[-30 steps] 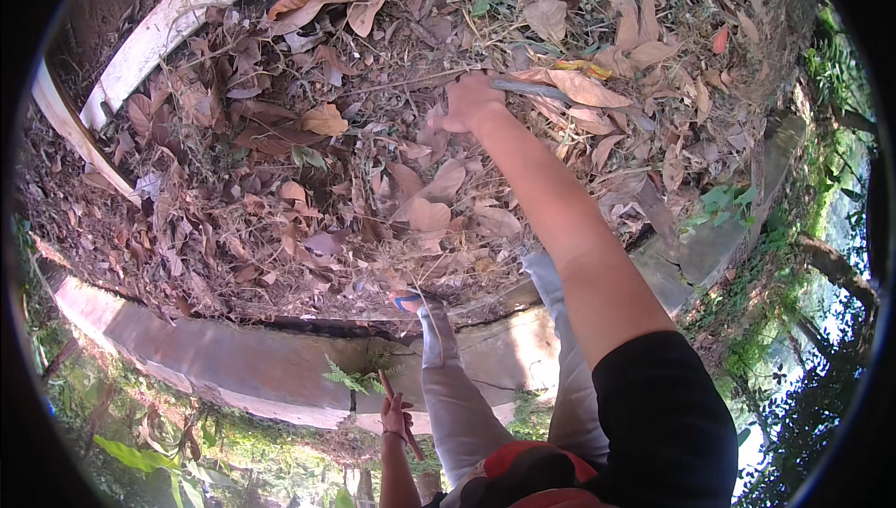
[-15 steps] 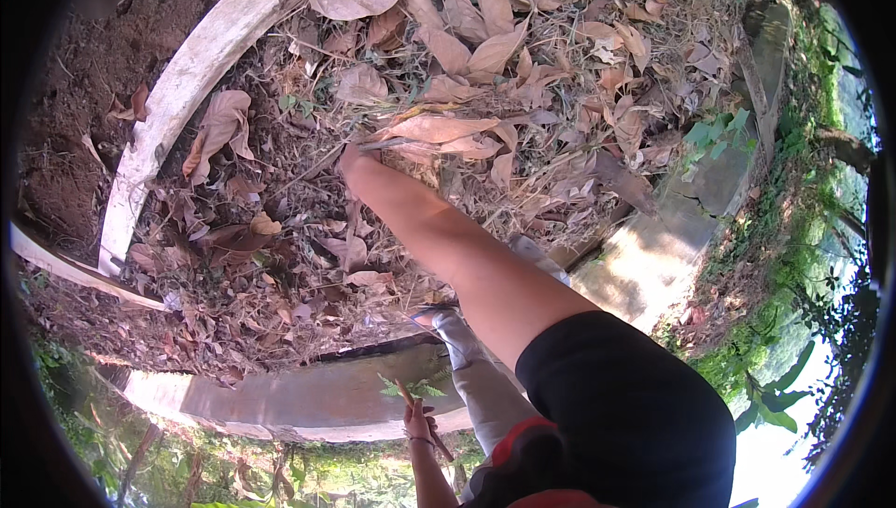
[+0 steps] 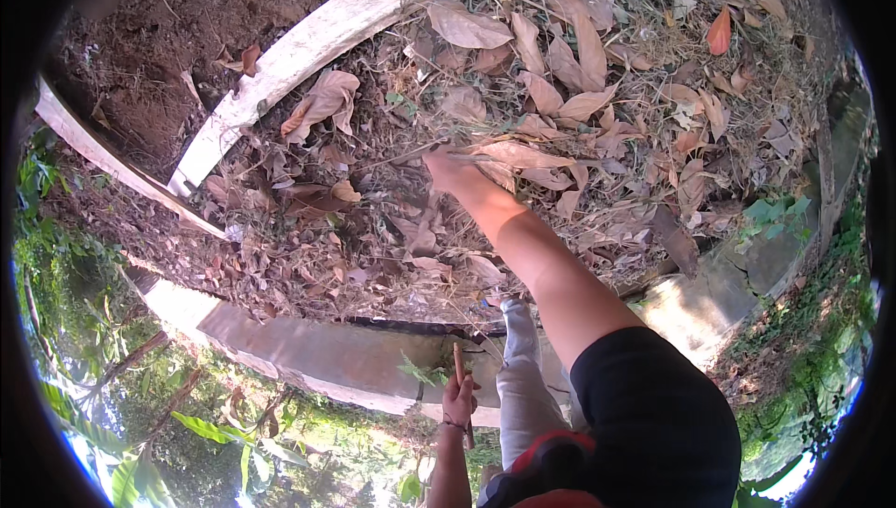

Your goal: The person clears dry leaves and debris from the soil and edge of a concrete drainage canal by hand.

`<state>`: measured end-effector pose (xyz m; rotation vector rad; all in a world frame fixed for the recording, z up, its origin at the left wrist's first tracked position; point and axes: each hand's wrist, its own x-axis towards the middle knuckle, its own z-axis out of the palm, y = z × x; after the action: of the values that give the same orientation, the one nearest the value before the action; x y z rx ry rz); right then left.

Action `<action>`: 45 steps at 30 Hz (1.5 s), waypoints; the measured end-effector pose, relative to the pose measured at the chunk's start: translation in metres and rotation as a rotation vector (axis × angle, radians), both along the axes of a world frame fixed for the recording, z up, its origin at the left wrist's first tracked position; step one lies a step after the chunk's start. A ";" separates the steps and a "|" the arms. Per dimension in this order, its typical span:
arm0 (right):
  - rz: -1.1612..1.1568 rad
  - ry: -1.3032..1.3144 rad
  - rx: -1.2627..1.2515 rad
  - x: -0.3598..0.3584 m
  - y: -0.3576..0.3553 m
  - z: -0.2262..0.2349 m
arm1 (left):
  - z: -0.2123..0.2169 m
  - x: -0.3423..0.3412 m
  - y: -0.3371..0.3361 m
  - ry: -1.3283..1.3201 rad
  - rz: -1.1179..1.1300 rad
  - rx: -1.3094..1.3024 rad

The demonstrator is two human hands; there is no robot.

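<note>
My left hand (image 3: 459, 401), with a dark band at the wrist, is closed round a slim brown wooden stick (image 3: 458, 359). The stick stands out above and below the fist. My right arm stretches up across the view from a black sleeve. At its end, my right hand (image 3: 446, 168) is low among dry brown leaves (image 3: 525, 153) and thin twigs. Motion smears its fingers, so their grip is not clear. Beside that hand lie a long curled leaf and loose dry litter.
A pale plank-like strip (image 3: 308, 55) curves across the far left, beside bare brown soil (image 3: 140, 51). A second pale strip (image 3: 121, 163) meets it nearby. Concrete edging (image 3: 289, 340) runs along the near side, with green plants (image 3: 224, 429) beyond. My grey-clad leg (image 3: 523, 396) stands near the middle.
The whole view has swung, so the ground appears shifted right. My right hand remains by the same leaves, now more blurred. The left hand still holds the stick, now more upright.
</note>
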<state>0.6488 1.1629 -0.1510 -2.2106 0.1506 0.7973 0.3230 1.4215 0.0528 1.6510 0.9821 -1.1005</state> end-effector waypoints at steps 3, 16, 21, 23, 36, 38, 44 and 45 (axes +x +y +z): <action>-0.051 0.148 0.087 -0.001 -0.008 0.029 | -0.021 -0.022 0.028 0.036 0.001 0.052; -0.836 0.484 1.473 0.027 -0.023 0.109 | -0.057 -0.076 0.108 0.159 0.167 0.207; -0.748 0.342 0.948 0.033 -0.019 0.106 | -0.065 -0.081 0.109 0.089 0.180 0.123; -0.488 0.205 0.608 0.027 -0.022 0.104 | -0.059 -0.081 0.101 0.083 0.163 0.144; 0.916 -0.494 -1.160 0.053 -0.124 0.158 | -0.025 -0.032 0.051 0.346 -0.107 -0.035; 0.821 -0.454 -1.233 0.051 -0.161 0.165 | -0.029 -0.035 0.052 0.306 -0.035 -0.023; 0.616 -0.268 -1.447 0.052 -0.245 0.198 | -0.031 -0.045 0.058 0.224 0.110 -0.026; 0.535 -0.285 -1.447 0.051 -0.262 0.200 | -0.031 -0.048 0.059 0.231 0.122 -0.006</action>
<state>0.6995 0.9010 0.0492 -3.8204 -0.0514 0.6820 0.2747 1.4800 0.0214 1.4604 1.2100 -1.2278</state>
